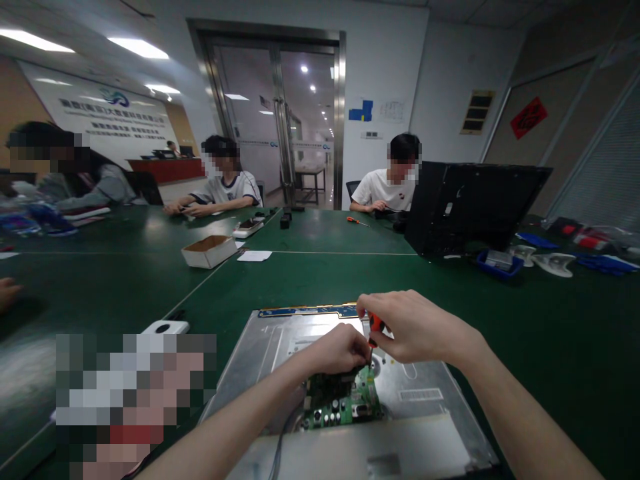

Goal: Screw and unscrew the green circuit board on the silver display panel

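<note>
A screwdriver point(376, 325) with an orange and black handle is gripped in my right hand point(417, 327), its shaft pointing down at the board's upper edge. My left hand point(337, 350) is closed beside the shaft, its fingertips pinched together; whatever they hold is hidden. Below both hands lies a green circuit board point(345, 407) with connectors and small capacitors, partly covered by my left hand and forearm. The board sits on a large flat silver metal panel point(420, 393). Along the panel's far edge runs a narrow blue strip point(300, 311). A grey cable point(281, 447) trails down from the board's left side.
A black monitor casing point(480, 207) stands at the right, with a blue tray point(500, 263) beside it. An open cardboard box point(210, 252) and a paper slip point(255, 256) lie ahead. Another screwdriver point(356, 221) lies farther off. Several people sit around the green table point(320, 273).
</note>
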Demonstrator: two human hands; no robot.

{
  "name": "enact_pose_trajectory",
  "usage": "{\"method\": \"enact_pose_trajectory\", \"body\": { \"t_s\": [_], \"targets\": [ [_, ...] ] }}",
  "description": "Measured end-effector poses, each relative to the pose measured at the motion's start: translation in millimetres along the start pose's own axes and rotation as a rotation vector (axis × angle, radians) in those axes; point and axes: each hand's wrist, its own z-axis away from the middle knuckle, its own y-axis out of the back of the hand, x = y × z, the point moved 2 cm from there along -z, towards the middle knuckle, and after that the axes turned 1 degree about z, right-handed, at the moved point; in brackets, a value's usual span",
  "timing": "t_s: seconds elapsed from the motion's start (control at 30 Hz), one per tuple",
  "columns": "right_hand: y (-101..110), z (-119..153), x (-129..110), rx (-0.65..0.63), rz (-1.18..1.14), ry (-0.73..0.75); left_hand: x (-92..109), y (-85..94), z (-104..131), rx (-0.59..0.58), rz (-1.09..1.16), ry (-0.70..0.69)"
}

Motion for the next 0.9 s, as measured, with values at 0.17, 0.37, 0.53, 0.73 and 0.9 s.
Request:
{"method": "enact_pose_trajectory", "body": {
  "t_s": [0.17,0.37,0.53,0.73,0.9],
  "targets": [
    [-0.7,-4.5,1.9,0.041,0.117,-0.057,2.7,-2.6,2.3,0.009,-0.009,-0.017],
    [-1.4,-1.8,5.6,0.046,0.131,-0.058,2.5,-3.5,2.4,0.017,-0.035,-0.022],
    [-1.8,-0.3,5.0,0.03,0.053,-0.035,4.3,-2.2,2.3,0.012,-0.051,-0.021],
    [-2.7,-4.5,3.4,0.03,0.159,-0.097,1.9,-3.1,1.7,0.005,-0.068,-0.015],
    [-1.9,-1.5,5.9,0.002,0.056,-0.033,2.9,-2.7,1.4,-0.001,-0.094,-0.011]
  ]
}}
